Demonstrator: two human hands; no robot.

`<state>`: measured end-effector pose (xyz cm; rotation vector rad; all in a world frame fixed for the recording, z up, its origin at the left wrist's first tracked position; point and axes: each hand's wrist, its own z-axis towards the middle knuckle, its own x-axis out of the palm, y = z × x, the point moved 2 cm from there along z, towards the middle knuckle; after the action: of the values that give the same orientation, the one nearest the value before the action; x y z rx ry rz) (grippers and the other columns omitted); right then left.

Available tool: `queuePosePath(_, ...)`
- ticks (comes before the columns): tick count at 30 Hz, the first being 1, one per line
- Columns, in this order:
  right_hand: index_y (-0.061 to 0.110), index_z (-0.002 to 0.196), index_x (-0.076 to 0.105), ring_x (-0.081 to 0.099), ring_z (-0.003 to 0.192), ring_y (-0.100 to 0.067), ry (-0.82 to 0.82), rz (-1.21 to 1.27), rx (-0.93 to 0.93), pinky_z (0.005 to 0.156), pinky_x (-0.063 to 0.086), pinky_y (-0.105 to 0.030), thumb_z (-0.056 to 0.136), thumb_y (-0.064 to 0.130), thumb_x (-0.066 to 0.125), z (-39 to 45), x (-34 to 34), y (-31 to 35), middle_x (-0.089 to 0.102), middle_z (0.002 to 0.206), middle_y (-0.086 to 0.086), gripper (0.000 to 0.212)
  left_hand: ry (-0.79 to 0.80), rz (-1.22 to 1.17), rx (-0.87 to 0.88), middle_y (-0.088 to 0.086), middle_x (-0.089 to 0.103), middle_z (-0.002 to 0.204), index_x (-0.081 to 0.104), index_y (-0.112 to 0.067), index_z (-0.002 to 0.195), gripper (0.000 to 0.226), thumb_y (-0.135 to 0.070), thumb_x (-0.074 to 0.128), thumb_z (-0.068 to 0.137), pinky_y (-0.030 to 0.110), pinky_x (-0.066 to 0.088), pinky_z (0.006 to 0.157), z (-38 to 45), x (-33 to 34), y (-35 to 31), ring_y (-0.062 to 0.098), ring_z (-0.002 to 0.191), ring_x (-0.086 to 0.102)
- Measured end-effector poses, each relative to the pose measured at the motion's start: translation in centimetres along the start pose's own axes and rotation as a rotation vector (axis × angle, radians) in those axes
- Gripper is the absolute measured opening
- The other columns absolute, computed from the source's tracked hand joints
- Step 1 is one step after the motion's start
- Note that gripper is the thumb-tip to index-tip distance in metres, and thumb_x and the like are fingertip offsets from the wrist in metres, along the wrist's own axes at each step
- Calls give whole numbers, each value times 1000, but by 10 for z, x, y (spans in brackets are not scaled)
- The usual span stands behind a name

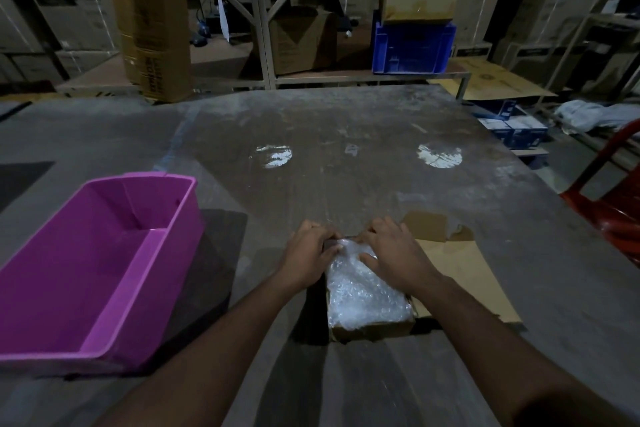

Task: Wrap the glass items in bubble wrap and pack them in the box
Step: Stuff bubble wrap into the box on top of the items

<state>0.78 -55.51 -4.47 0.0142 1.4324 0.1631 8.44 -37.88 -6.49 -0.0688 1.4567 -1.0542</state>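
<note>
Both my hands, left (pixel 308 258) & right (pixel 391 253), fingers curled, pinch the wrap (pixel 367 291) at the far end of the box (pixel 372 329); its long axis runs away from me

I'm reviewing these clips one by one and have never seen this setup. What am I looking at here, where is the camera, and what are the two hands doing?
There is no machine: a person works with bare hands, filmed by one wide-angle camera worn on the head, looking forward and down. On the grey table sits a small cardboard box filled with a bubble-wrapped bundle. The left hand and right hand both rest on the far end of the bundle, fingers curled at its edge, apparently tucking it in. An open flap lies to the right. A purple plastic tub stands to the left. What is wrapped inside cannot be seen.
</note>
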Motion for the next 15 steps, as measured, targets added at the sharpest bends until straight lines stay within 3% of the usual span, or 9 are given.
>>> queuePosePath(3, 25, 126, 61, 45, 115, -17, -25, -4, 2, 94, 34, -36, 101, 40, 49, 4, -1, 0, 56, 123, 4, 32, -3, -6, -93, -2, 62, 111, 67, -28, 119, 22, -35, 63, 98, 25, 42, 91, 1, 6, 3, 15, 115, 51)
queuePosePath(5, 25, 122, 63, 48, 112, -16, -29, -21, 9, 90, 35, -36, 102, 37, 47, 5, 1, -1, 61, 121, 5, 28, -53, -7, -195, -1, 59, 115, 56, -28, 127, 31, -41, 59, 99, 30, 43, 96, 2, 9, 2, 15, 116, 50)
queuePosePath(8, 23, 121, 61, 54, 110, -17, -36, -12, 32, 92, 38, -37, 101, 33, 51, 5, 0, -1, 66, 118, 3, 24, -164, 73, -213, 0, 64, 108, 50, -26, 112, 23, -43, 59, 99, 43, 44, 98, 3, 11, -2, 20, 112, 51)
queuePosePath(10, 23, 116, 57, 57, 103, -18, -61, 4, 40, 92, 41, -37, 99, 29, 56, 3, -2, 2, 67, 112, 2, 18, -217, 150, -187, -3, 62, 105, 47, -30, 100, 17, -42, 59, 98, 42, 41, 96, 0, 10, -7, 19, 108, 49)
queuePosePath(13, 21, 110, 59, 58, 93, -17, -92, 12, 43, 86, 43, -34, 96, 24, 61, 1, -2, 4, 62, 105, 4, 15, -244, 292, -99, -5, 58, 105, 61, -29, 94, 3, -31, 63, 94, 38, 41, 90, -1, 12, -7, 19, 106, 49)
queuePosePath(15, 21, 103, 64, 60, 89, -17, -86, -35, 41, 81, 42, -33, 94, 17, 63, 2, 2, 3, 63, 101, 3, 10, -187, 374, -33, -8, 60, 105, 73, -31, 97, 15, -20, 64, 91, 37, 40, 92, 1, 15, -4, 17, 108, 49)
